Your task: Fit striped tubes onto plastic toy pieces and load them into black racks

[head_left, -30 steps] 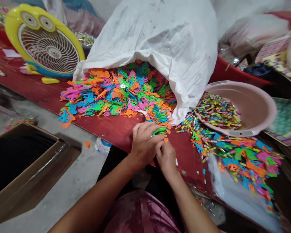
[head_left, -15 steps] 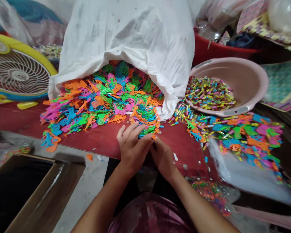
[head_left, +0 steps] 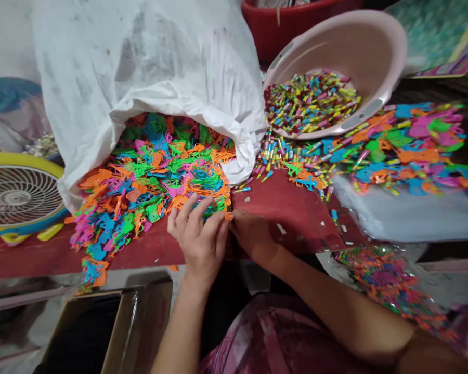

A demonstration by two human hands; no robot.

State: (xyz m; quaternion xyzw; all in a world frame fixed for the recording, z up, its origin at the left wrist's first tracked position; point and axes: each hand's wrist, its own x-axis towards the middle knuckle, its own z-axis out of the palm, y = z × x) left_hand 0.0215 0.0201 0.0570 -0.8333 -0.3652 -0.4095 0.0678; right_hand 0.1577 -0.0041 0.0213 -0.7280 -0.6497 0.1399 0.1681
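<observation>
My left hand [head_left: 198, 239] lies over the near edge of a row of small flat plastic pieces [head_left: 214, 182], fingers stretched and spread. Its thumb and forefinger tips are close to a rounded orange end [head_left: 229, 216]. On the other side of that end, my right hand [head_left: 253, 234] has its fingers curled together; whatever they pinch is hidden. The row's orange ends line up along its right side. Behind it, a loose heap of orange, green, blue and pink plastic pieces [head_left: 140, 182] spills from a white sack [head_left: 179, 57].
Right of the sack, a pink basin [head_left: 368, 47] holds many small striped tubes [head_left: 312, 101]. More pieces lie on a clear plastic bag [head_left: 405, 215] at the right of the red table [head_left: 288, 208]. A yellow fan [head_left: 19, 197] stands left; a cardboard box [head_left: 140, 322] sits below.
My view has swung right, so the sack and heap appear further left. Both hands remain at the row's near right end, and my left fingers look more spread.
</observation>
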